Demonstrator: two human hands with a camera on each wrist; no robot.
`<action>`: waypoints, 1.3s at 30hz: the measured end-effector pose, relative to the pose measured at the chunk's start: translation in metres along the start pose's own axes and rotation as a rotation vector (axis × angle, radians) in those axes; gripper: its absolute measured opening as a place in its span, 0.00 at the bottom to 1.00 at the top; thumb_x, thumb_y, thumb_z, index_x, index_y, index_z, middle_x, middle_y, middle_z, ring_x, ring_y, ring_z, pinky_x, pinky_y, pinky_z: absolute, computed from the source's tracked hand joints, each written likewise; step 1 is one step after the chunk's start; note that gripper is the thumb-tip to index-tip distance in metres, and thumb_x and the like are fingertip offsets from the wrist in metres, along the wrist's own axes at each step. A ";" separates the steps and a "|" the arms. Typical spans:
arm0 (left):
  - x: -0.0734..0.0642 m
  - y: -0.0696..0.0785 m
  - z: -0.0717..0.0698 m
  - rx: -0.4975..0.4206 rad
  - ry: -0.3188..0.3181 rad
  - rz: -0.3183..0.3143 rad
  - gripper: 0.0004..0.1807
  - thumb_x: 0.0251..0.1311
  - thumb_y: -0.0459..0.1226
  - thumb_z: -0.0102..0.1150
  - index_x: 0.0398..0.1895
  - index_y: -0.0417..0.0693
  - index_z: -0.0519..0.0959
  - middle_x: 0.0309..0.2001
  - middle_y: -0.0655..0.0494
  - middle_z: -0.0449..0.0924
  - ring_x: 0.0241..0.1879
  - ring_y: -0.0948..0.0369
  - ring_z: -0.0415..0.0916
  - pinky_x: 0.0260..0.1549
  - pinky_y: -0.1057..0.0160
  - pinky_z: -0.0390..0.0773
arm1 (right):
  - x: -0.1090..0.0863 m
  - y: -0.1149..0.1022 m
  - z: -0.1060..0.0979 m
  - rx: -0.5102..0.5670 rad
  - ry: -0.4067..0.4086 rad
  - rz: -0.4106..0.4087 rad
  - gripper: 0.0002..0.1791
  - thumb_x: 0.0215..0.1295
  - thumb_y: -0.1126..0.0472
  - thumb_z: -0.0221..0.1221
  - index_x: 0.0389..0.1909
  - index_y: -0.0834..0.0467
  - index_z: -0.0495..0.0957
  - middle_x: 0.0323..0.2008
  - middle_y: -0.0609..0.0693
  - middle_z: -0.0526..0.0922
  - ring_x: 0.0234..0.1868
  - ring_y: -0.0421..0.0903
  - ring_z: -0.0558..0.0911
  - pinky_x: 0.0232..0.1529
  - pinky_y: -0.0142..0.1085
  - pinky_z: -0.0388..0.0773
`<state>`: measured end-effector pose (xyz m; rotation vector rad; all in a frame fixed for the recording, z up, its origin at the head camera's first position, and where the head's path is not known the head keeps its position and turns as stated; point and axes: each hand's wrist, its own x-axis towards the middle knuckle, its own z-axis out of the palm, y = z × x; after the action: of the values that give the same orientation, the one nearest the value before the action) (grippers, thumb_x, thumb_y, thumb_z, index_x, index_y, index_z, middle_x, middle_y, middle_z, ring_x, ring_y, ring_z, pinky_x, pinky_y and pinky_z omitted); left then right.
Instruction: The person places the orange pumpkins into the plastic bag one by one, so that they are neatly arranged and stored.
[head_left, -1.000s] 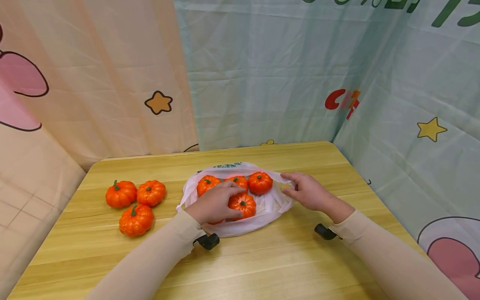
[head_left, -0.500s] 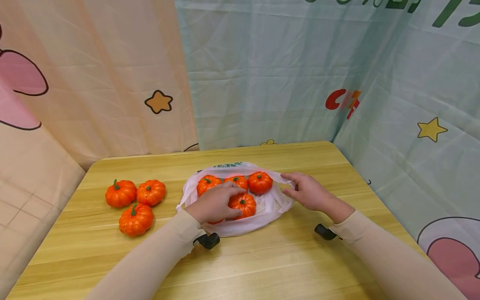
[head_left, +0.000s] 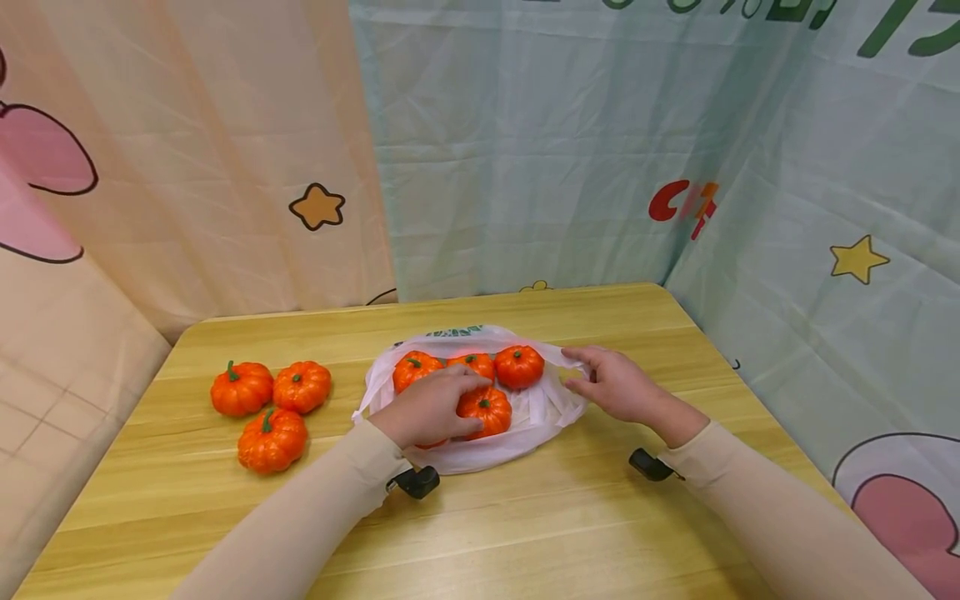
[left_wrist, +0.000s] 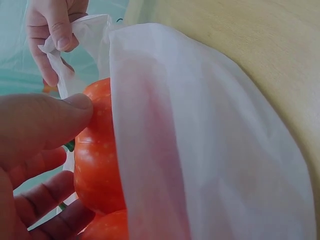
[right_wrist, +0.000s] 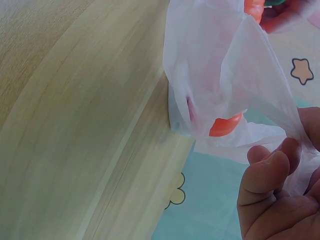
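A thin white plastic bag (head_left: 480, 457) lies spread in the middle of the table, its mouth facing up. Several small orange pumpkins with green stems sit inside it. My left hand (head_left: 429, 408) reaches over the bag's left side and grips the nearest pumpkin (head_left: 489, 413). In the left wrist view the thumb presses on that pumpkin (left_wrist: 97, 155), with the fingers curled along its far side. At the bag's right edge my right hand (head_left: 621, 385) holds up the rim; the right wrist view shows its fingers (right_wrist: 265, 172) pinching the plastic.
Three more orange pumpkins, one at the back left (head_left: 242, 390), one beside it (head_left: 302, 387) and one nearer me (head_left: 273, 442), rest in a cluster left of the bag. Printed cloth curtains (head_left: 525, 167) hang behind the wooden table (head_left: 540, 533) and along its sides.
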<state>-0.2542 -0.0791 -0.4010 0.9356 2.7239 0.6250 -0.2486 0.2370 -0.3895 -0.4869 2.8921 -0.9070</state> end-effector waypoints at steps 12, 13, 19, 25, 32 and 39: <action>-0.014 0.001 -0.011 -0.041 0.078 0.053 0.29 0.67 0.44 0.67 0.72 0.53 0.77 0.69 0.55 0.75 0.60 0.53 0.80 0.62 0.53 0.79 | 0.000 0.002 0.002 0.008 -0.001 0.012 0.30 0.73 0.60 0.65 0.72 0.66 0.73 0.29 0.51 0.73 0.25 0.44 0.71 0.24 0.33 0.71; -0.016 0.000 -0.014 -0.041 0.088 0.051 0.29 0.67 0.44 0.67 0.71 0.53 0.78 0.69 0.54 0.75 0.60 0.53 0.80 0.61 0.53 0.80 | 0.000 0.002 0.002 0.011 -0.001 0.013 0.30 0.73 0.60 0.65 0.72 0.66 0.73 0.29 0.51 0.73 0.25 0.44 0.70 0.24 0.33 0.71; -0.034 -0.020 -0.030 0.022 0.156 0.026 0.31 0.65 0.43 0.70 0.72 0.49 0.77 0.69 0.52 0.75 0.67 0.49 0.75 0.67 0.47 0.77 | 0.000 0.002 0.002 0.022 0.011 0.004 0.29 0.73 0.61 0.64 0.71 0.67 0.73 0.28 0.51 0.73 0.24 0.44 0.70 0.24 0.32 0.71; -0.062 -0.056 -0.041 0.062 0.172 -0.070 0.34 0.65 0.45 0.70 0.73 0.48 0.75 0.71 0.48 0.75 0.64 0.45 0.76 0.66 0.41 0.77 | 0.000 0.001 0.002 0.017 0.019 -0.007 0.29 0.73 0.61 0.64 0.71 0.67 0.73 0.28 0.51 0.73 0.24 0.44 0.70 0.23 0.32 0.70; -0.100 -0.083 -0.052 0.071 0.184 -0.144 0.36 0.64 0.48 0.72 0.73 0.48 0.74 0.70 0.45 0.76 0.69 0.39 0.72 0.67 0.33 0.72 | 0.001 0.000 0.001 0.023 0.013 -0.005 0.30 0.73 0.61 0.64 0.72 0.67 0.72 0.27 0.50 0.73 0.23 0.44 0.70 0.23 0.32 0.70; -0.132 -0.105 -0.059 0.098 0.187 -0.200 0.38 0.62 0.49 0.74 0.73 0.45 0.74 0.71 0.39 0.74 0.70 0.35 0.68 0.67 0.30 0.69 | 0.001 -0.001 -0.001 0.024 0.012 -0.004 0.30 0.73 0.61 0.64 0.72 0.67 0.72 0.27 0.51 0.73 0.23 0.44 0.70 0.22 0.33 0.70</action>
<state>-0.2261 -0.2553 -0.3892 0.6407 2.9885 0.5713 -0.2492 0.2365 -0.3885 -0.4877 2.8878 -0.9476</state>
